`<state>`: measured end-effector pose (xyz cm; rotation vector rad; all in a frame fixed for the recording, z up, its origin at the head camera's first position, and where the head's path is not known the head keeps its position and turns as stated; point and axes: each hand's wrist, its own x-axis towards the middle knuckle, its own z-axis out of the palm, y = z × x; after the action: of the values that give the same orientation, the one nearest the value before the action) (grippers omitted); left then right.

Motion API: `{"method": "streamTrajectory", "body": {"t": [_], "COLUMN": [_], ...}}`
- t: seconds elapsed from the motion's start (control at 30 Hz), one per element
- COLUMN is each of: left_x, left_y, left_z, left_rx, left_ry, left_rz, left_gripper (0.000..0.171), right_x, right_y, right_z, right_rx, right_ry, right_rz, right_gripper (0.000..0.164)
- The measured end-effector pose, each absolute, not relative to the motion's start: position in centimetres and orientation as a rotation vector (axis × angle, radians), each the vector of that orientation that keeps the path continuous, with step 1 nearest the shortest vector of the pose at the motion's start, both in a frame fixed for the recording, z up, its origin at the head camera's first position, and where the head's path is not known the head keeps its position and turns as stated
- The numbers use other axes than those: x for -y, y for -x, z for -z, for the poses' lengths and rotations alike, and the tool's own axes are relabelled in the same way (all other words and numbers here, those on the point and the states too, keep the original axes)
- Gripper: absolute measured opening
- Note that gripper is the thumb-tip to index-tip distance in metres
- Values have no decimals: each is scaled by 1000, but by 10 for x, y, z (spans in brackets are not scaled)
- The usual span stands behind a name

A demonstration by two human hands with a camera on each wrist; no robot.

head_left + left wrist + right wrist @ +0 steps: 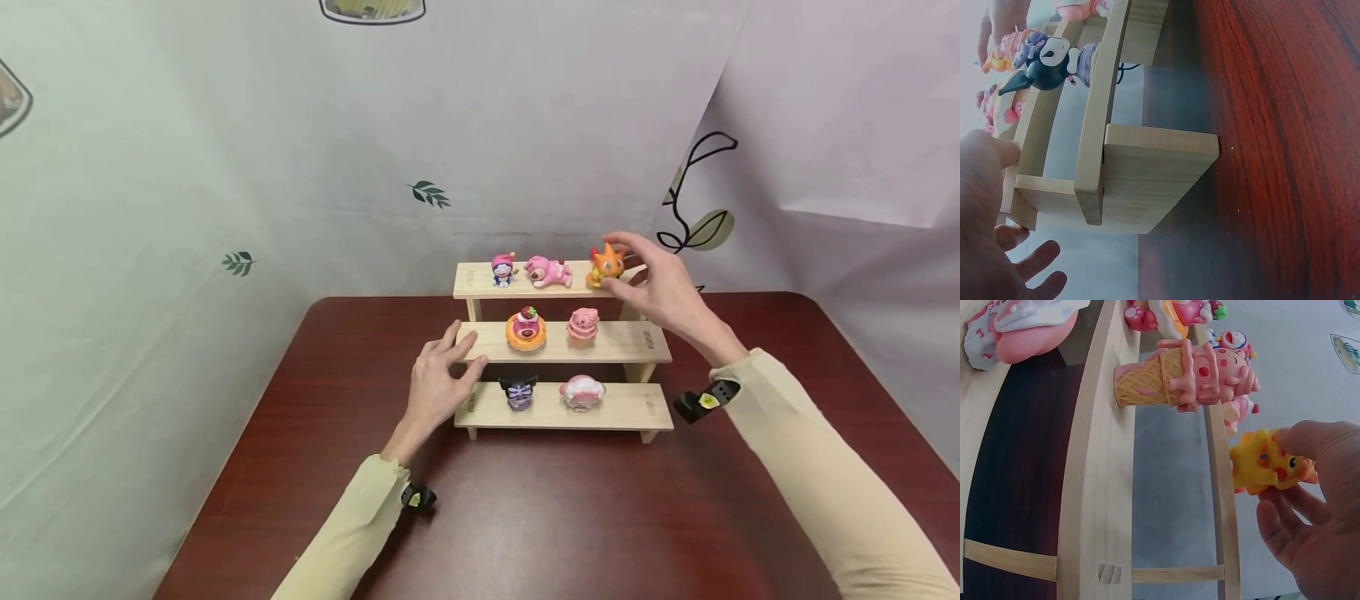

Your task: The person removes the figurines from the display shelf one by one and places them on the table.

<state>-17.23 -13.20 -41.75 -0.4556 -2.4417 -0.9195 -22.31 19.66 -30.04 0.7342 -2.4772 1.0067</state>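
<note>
On the top board [480, 280] of a three-tier wooden display stand, at its right part, is a yellow and orange figurine [606, 265]. My right hand [663, 283] pinches this figurine between thumb and fingers, as the right wrist view [1329, 487] also shows. The figurine's base is right at the board's surface. My left hand [435, 379] rests at the left end of the middle board [487, 343], thumb by its front edge and the other fingers spread. Nearest to the right hand on the middle board stands a pink ice cream cone figurine [1204, 374].
A blue and pink figurine [502, 270] and a lying pink bear [549, 272] share the top board. A bear in an orange ring [526, 330] sits on the middle one. The bottom board carries a purple figurine [519, 394] and a white-pink one [582, 392]. Behind hangs a pale curtain [315, 167].
</note>
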Motion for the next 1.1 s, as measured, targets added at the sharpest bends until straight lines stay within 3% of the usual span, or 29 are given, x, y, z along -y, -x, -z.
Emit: {"method": "streamTrajectory", "body": {"t": [1.1], "left_x": [132], "left_y": [171], "left_z": [418], "left_rx": [2430], "left_ry": [459], "left_rz": [910], "left_gripper": [44], "right_x": [-185], "right_y": [185], "right_z": [285], "right_rx": [2353], "right_ry": [-821], "right_rz": [-975], "right_gripper": [56]}}
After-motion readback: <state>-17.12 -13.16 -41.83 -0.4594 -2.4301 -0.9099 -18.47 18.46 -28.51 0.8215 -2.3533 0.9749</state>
